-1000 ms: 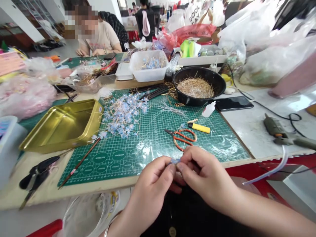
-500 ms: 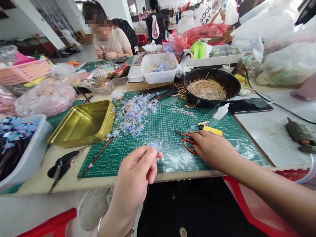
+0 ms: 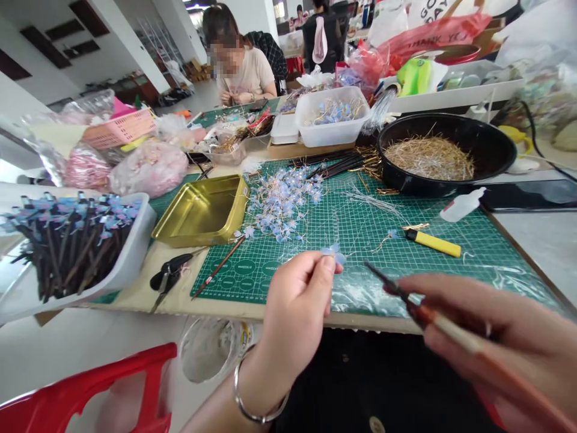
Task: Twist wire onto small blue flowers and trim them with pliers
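Note:
My left hand [image 3: 300,300] is closed, thumb and fingers pinching a small blue flower [image 3: 332,254] above the front of the green cutting mat [image 3: 252,288]. A thin wire seems to run from the flower. To its right, my right hand [image 3: 491,331], blurred, is wrapped around orange-handled pliers [image 3: 406,297]. Their dark narrow tips point left toward the flower, a short gap away. Behind the left hand lies a loose pile of blue flowers on wire stems [image 3: 282,201]. A single blue flower [image 3: 392,234] lies near a yellow-handled tool [image 3: 435,243].
A gold tin [image 3: 202,234] stands left of the pile, near black-handled scissors [image 3: 169,273] and a brown stick [image 3: 219,267]. A white tub [image 3: 135,252] holds dark stems with blue flowers. A black bowl [image 3: 396,180] and a small white bottle [image 3: 462,205] are at right. Across the table sits another person [image 3: 252,75].
My right hand has lifted the pliers off the mat and brought them toward the flower. My left hand still pinches the flower. The view has shifted to the left.

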The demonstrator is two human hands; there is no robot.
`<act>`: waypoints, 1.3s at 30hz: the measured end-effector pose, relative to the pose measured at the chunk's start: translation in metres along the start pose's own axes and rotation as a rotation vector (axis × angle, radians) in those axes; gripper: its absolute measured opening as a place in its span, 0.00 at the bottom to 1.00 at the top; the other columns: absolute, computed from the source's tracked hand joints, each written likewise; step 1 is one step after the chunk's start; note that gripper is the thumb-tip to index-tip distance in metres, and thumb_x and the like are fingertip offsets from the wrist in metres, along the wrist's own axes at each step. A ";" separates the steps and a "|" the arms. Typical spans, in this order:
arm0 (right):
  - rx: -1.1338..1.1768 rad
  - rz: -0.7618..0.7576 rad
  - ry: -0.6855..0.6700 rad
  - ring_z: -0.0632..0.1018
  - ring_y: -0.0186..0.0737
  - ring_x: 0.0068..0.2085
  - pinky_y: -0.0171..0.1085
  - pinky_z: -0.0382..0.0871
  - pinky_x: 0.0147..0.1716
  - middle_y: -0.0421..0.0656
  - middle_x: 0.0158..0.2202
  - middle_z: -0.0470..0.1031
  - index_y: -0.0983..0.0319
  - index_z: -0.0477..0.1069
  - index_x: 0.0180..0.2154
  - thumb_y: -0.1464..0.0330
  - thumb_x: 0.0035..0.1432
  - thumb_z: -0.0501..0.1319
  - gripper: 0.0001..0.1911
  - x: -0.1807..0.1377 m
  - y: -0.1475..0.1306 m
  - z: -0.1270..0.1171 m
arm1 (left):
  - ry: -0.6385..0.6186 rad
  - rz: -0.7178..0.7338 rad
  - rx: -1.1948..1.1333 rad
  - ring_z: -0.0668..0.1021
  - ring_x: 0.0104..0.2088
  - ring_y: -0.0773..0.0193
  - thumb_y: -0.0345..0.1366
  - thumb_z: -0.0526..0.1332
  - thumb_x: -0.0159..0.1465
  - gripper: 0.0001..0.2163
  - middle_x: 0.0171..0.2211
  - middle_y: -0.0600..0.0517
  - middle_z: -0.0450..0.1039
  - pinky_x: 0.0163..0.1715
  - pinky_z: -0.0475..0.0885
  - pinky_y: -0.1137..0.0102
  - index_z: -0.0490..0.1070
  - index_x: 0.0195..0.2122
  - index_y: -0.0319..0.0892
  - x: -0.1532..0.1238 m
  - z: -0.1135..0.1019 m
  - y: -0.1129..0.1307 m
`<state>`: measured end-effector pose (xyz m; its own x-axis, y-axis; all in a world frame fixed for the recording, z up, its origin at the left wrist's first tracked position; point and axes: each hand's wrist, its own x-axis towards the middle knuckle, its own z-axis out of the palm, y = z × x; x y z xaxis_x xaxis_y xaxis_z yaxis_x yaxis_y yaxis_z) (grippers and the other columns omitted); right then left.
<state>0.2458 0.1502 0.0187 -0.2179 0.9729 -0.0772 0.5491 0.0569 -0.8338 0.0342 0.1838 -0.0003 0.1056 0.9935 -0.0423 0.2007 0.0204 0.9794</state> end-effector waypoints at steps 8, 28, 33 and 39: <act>0.041 -0.200 0.102 0.81 0.39 0.31 0.28 0.74 0.22 0.37 0.38 0.82 0.52 0.74 0.48 0.65 0.59 0.60 0.15 -0.005 -0.012 0.035 | 0.012 0.099 0.252 0.69 0.26 0.68 0.39 0.51 0.71 0.15 0.21 0.56 0.66 0.31 0.64 0.69 0.67 0.27 0.42 -0.014 -0.003 0.015; -0.261 -0.329 0.015 0.79 0.37 0.23 0.28 0.70 0.14 0.36 0.33 0.81 0.51 0.70 0.47 0.67 0.61 0.59 0.12 -0.007 -0.018 0.020 | 0.038 0.394 0.635 0.67 0.29 0.65 0.31 0.50 0.70 0.12 0.27 0.53 0.64 0.31 0.59 0.69 0.62 0.28 0.41 -0.024 0.001 0.013; -0.367 -0.390 0.081 0.79 0.39 0.23 0.32 0.69 0.16 0.38 0.31 0.80 0.55 0.63 0.52 0.69 0.62 0.56 0.16 -0.015 -0.014 0.032 | 0.140 0.507 0.806 0.67 0.28 0.64 0.29 0.50 0.70 0.10 0.26 0.52 0.65 0.30 0.59 0.68 0.66 0.31 0.39 -0.025 0.005 0.012; -0.098 -0.208 0.044 0.80 0.42 0.29 0.34 0.71 0.23 0.42 0.32 0.80 0.57 0.70 0.45 0.66 0.63 0.56 0.09 -0.010 -0.021 0.039 | 0.199 0.585 0.914 0.67 0.27 0.63 0.28 0.50 0.69 0.10 0.25 0.51 0.65 0.29 0.59 0.68 0.67 0.32 0.39 -0.022 0.006 0.009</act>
<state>0.2051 0.1300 0.0153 -0.3002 0.9467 0.1164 0.5721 0.2764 -0.7722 0.0393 0.1612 0.0079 0.2776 0.8245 0.4931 0.8240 -0.4682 0.3191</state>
